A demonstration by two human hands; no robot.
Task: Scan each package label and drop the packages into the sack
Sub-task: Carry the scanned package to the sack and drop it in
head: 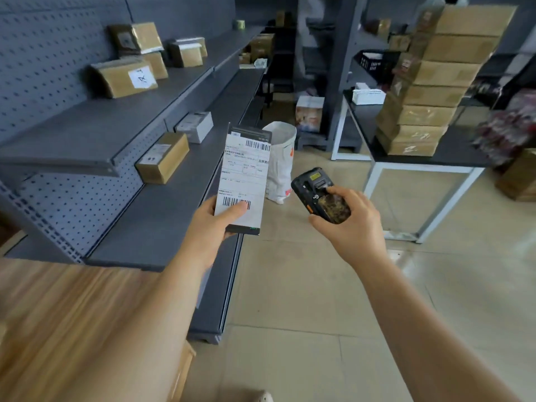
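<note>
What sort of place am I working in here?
Most likely a parcel sorting or stock room: grey shelving holding taped boxes, a tall stack of cartons on a table, and a white sack on the floor.

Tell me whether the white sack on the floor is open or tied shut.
Open: the white sack stands upright, its mouth gaping.

A parcel storeroom or small dispatch warehouse was shown. To the left of the hands [208, 224], grey metal shelving [95, 123] with a pegboard back was seen, on which taped cardboard parcels [123, 78] were kept. Beyond the hands, a white woven sack [280, 158] was stood open on the tiled floor [304, 285]. To the right, a tall stack of brown cartons [429, 91] was piled on a dark counter [452, 158].
</note>
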